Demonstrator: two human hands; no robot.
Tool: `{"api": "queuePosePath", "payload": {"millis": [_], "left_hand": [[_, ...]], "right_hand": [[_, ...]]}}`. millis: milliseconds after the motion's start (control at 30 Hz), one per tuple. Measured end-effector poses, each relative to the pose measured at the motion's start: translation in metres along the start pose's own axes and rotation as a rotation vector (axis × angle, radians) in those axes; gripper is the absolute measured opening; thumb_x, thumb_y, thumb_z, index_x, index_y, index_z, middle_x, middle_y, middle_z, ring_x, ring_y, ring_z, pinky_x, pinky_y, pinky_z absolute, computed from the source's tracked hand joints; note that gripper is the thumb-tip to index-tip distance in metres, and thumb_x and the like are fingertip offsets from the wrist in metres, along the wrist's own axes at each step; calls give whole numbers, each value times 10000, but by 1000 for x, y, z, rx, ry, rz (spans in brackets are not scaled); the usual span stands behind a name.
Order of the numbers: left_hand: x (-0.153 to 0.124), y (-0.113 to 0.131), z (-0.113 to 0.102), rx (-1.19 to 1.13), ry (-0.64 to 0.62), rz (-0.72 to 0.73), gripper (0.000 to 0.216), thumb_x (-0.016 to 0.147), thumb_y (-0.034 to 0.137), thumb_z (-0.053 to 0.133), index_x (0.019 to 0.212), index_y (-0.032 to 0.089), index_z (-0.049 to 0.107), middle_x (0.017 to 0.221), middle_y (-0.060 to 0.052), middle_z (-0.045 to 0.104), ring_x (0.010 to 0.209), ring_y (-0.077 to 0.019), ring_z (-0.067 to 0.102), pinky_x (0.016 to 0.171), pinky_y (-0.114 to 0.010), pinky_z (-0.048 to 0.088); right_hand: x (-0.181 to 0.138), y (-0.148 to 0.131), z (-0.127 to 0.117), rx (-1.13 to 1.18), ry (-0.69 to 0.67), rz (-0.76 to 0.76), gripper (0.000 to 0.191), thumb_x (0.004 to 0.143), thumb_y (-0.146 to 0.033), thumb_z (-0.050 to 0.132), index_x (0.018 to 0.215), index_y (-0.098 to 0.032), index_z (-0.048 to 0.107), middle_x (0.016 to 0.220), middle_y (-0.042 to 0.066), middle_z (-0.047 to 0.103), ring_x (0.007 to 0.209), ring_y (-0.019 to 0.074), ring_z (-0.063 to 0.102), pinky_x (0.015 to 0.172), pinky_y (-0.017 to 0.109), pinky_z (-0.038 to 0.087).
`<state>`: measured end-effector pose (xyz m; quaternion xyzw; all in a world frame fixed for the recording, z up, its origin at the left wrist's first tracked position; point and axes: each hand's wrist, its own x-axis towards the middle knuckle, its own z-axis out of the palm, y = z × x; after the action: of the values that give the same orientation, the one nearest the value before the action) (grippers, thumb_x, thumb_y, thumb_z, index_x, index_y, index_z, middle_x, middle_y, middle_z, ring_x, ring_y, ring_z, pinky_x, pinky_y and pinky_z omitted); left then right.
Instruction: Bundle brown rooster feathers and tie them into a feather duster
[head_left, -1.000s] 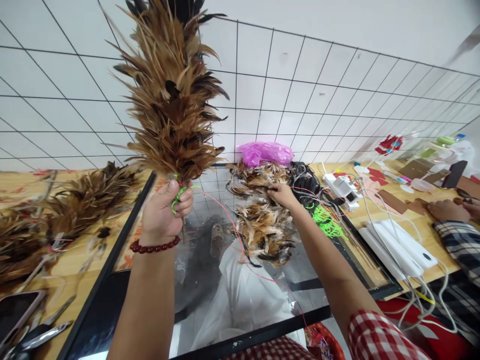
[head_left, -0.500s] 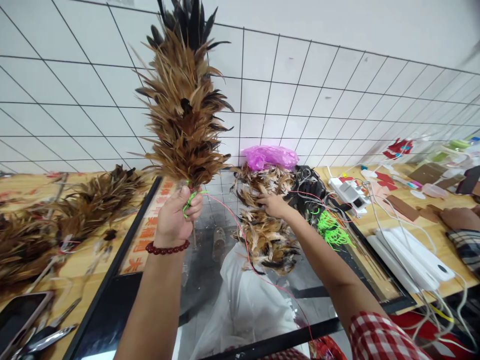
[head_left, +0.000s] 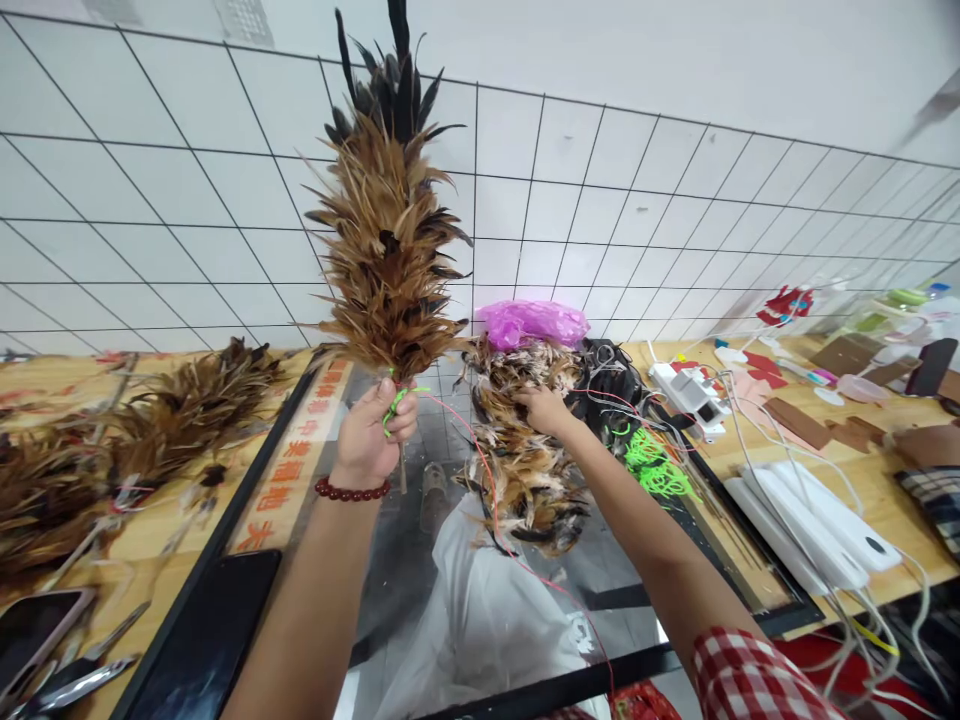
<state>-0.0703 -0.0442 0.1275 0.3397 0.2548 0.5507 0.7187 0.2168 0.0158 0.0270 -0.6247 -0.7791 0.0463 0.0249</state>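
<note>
In my left hand (head_left: 377, 432) is a feather duster (head_left: 394, 250), its thin stick pointing down below the fist. Brown feathers cover it and long black ones stick out at the top. Bright green string (head_left: 394, 408) is wound around its base, and a thin red cord (head_left: 491, 475) runs from there across the glass and down. Low over the pile of loose brown and black feathers (head_left: 536, 485), my right hand (head_left: 546, 410) has its fingers closed among the feathers; the fingertips are partly hidden.
A pink plastic bag (head_left: 534, 322) lies behind the pile. Green string (head_left: 658, 462), a power strip (head_left: 690, 398) and white devices with cables (head_left: 814, 525) are on the right. Another feather duster (head_left: 199, 400) and a phone (head_left: 206, 630) lie left. Someone's sleeve (head_left: 930, 505) shows at the right edge.
The feather duster in my left hand has shifted slightly right and down in the view. My right hand stays at the feather pile, its fingers now more drawn in. The view has tilted a little.
</note>
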Motion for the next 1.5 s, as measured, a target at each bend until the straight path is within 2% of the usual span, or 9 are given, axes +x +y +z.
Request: {"api": "queuePosePath", "payload": {"millis": [233, 467, 667, 867, 1000, 1133, 1233, 1400, 1500], "left_hand": [[26, -9, 27, -54, -43, 30, 196, 816, 300, 601, 811, 105, 580, 585, 36, 379, 403, -14, 256, 354, -131, 151], [28, -6, 30, -59, -74, 45, 174, 836, 288, 574, 816, 116, 592, 577, 34, 393, 408, -16, 252, 356, -130, 158], [18, 1, 37, -30, -90, 50, 203, 815, 310, 606, 828, 107, 597, 581, 35, 393, 399, -13, 262, 349, -138, 153], [14, 2, 39, -24, -113, 80, 201, 803, 311, 623, 837, 115, 594, 583, 34, 401, 400, -11, 257, 348, -132, 155], [17, -1, 39, -29, -108, 84, 218, 788, 314, 640, 828, 103, 602, 580, 32, 403, 404, -9, 264, 352, -129, 166], [22, -11, 41, 0, -102, 51, 250, 771, 340, 657, 815, 101, 599, 574, 34, 404, 403, -8, 259, 350, -126, 162], [26, -22, 45, 18, -111, 6, 285, 741, 353, 688, 806, 99, 575, 573, 40, 405, 398, -1, 252, 351, -120, 159], [28, -37, 50, 73, -117, -34, 366, 681, 372, 739, 719, 145, 455, 561, 50, 426, 387, 4, 249, 351, -105, 144], [26, -39, 51, 97, -143, -58, 377, 678, 365, 742, 721, 151, 435, 574, 41, 457, 390, 6, 256, 356, -101, 136]], "right_hand": [[-8, 2, -5, 36, 178, 143, 543, 748, -125, 440, 1254, -277, 569, 1348, 31, 529, 1143, 258, 483, 904, 412, 372], [-25, 9, -1, 126, 63, -129, 520, 713, -79, 446, 1146, -286, 647, 1225, 0, 632, 1158, 209, 513, 937, 364, 369], [7, 22, -17, 171, 329, 170, 542, 756, -100, 411, 1241, -269, 584, 1269, 7, 597, 1135, 215, 530, 942, 344, 406], [17, 7, -2, 7, 29, -17, 483, 732, -135, 469, 1166, -264, 638, 1420, 15, 461, 1216, 290, 454, 948, 470, 376], [1, 15, -6, 55, -6, -55, 515, 720, -104, 474, 1174, -288, 631, 1425, -2, 455, 1259, 290, 419, 967, 485, 357], [-17, 16, -32, 343, 317, 89, 363, 786, -147, 476, 1068, -225, 690, 1287, 72, 579, 1179, 248, 504, 1001, 425, 364], [-33, -14, -55, 844, 555, 94, 270, 838, -271, 507, 1026, -193, 684, 1117, 78, 657, 1063, 186, 579, 980, 353, 407], [-64, -86, -82, 1583, 68, -105, 390, 750, -413, 662, 1068, -193, 615, 809, 9, 655, 679, 97, 602, 624, 222, 483], [-71, -97, -88, 1716, -12, -32, 364, 694, -440, 709, 891, -144, 628, 465, -103, 389, 366, 16, 288, 359, 141, 207]]}}
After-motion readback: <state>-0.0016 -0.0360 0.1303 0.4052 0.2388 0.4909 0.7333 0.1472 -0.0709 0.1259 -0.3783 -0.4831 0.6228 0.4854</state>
